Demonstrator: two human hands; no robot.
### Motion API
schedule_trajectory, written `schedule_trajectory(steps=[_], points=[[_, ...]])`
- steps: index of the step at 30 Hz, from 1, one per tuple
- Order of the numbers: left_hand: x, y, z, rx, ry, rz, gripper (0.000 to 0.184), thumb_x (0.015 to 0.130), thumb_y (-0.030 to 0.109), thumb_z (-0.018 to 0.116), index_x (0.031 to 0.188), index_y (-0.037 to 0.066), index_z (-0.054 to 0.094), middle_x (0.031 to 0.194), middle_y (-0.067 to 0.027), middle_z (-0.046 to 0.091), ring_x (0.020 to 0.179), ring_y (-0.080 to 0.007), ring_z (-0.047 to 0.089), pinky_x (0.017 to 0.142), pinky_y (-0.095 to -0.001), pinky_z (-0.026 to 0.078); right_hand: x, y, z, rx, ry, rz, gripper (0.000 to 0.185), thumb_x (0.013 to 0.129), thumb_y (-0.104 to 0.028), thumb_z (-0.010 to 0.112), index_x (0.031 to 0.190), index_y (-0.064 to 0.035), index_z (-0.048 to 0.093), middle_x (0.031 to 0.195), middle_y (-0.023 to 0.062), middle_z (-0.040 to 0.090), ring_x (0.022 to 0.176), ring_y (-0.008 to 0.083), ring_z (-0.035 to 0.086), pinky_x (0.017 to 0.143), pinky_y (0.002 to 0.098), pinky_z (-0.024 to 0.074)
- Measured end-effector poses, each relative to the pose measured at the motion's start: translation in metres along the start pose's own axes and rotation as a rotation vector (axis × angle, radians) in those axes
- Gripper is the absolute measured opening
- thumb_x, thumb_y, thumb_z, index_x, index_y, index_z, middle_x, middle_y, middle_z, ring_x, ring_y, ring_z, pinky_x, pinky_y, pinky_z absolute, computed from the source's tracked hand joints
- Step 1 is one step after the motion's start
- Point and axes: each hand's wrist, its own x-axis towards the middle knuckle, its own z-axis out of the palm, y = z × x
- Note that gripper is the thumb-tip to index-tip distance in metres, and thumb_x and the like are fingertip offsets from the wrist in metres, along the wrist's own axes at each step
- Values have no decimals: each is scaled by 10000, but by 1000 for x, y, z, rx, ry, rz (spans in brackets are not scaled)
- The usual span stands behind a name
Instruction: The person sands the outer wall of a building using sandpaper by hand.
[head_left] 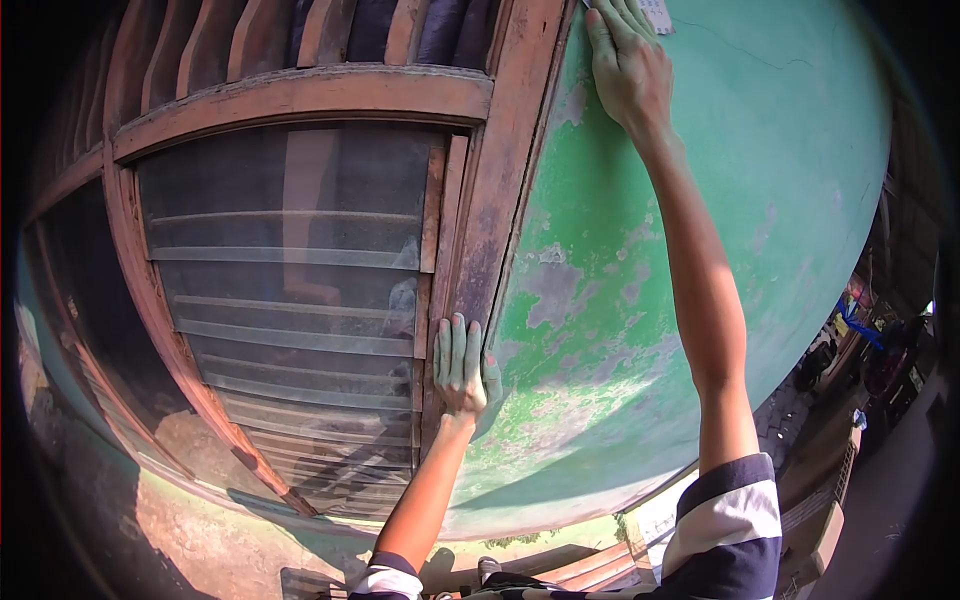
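My left hand (461,368) lies flat on the brown wooden window frame (490,190), fingers pointing up and thumb spread toward the green wall (590,240). It holds nothing that shows. High on the wall, my right hand (630,55) is stretched upward near the top edge, with its fingers extended and partly cut off by the view. Beside its fingertips is a small white piece with faint marks (656,15). Whether the right hand touches that piece cannot be made out. Paint is peeling from the wall in pale patches.
Glass louvre slats (290,330) fill the window at left, below curved wooden bars (260,40). A wooden bench (825,540) and a blue item (858,325) are at right. Sunlit ground (210,525) shows at lower left.
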Motion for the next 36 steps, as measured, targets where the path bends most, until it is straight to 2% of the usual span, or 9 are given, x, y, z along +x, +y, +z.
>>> schedule_trajectory(steps=[2,5,11,14,19,28,33,35,36], points=[[2,-1,-1,3,34,19,440,988,172,451,1332,-62,594,1418,-276,546,1334,-484,496,1110,-538,407,-64,-4,14,-63,160,-223,392,1004,-212,567,1363,-60,614,1428,106,585,1354,296,523,1115,425,418],[3,-1,-1,-29,64,25,437,1001,184,431,1300,-78,613,1388,-283,568,1316,-491,510,1104,-534,415,-176,-32,-2,-27,-119,-153,423,975,-151,594,1380,-27,603,1462,120,561,1389,321,493,1151,441,369],[2,-1,2,-27,96,13,456,1034,204,383,1283,-96,620,1361,-284,591,1311,-505,511,1110,-537,408,-55,-4,11,-29,98,-218,407,975,-149,597,1373,-68,615,1433,103,584,1378,311,497,1126,428,402],[2,-4,-1,-58,94,30,448,1021,175,382,1271,-114,616,1346,-297,595,1300,-497,525,1112,-535,409,-100,-17,16,-31,141,-160,411,979,-134,584,1383,-62,605,1441,107,577,1384,316,490,1134,437,390],[1,-7,-4,-147,111,23,422,997,125,396,1271,-119,604,1311,-306,612,1271,-490,554,1096,-531,430,-348,-75,-16,-36,-424,11,417,958,-193,610,1338,-25,643,1402,173,601,1334,356,547,1113,474,403],[-1,-7,-6,-134,87,30,450,1032,166,362,1240,-140,618,1295,-322,615,1280,-496,545,1107,-525,423,-165,-48,20,28,48,-52,438,994,-139,556,1422,-43,566,1499,147,513,1429,351,430,1164,482,322],[-4,-14,-10,-193,23,51,530,1071,234,316,1223,-200,579,1308,-380,571,1305,-539,497,1116,-566,396,-446,-130,1,94,-385,207,435,926,-112,602,1335,35,610,1383,274,575,1339,485,493,1112,556,368],[-8,-17,-11,-196,-1,63,528,1071,232,314,1231,-202,568,1313,-386,563,1303,-554,488,1118,-571,391,-527,-143,-5,18,-479,258,428,950,-179,549,1338,-20,635,1397,183,604,1339,393,532,1124,511,367],[-8,-17,-12,-183,-5,71,526,1071,230,313,1236,-204,561,1313,-391,559,1301,-563,484,1117,-574,391,-519,-137,-2,15,-440,221,437,938,-169,586,1335,11,619,1386,230,592,1324,445,524,1118,537,367]])
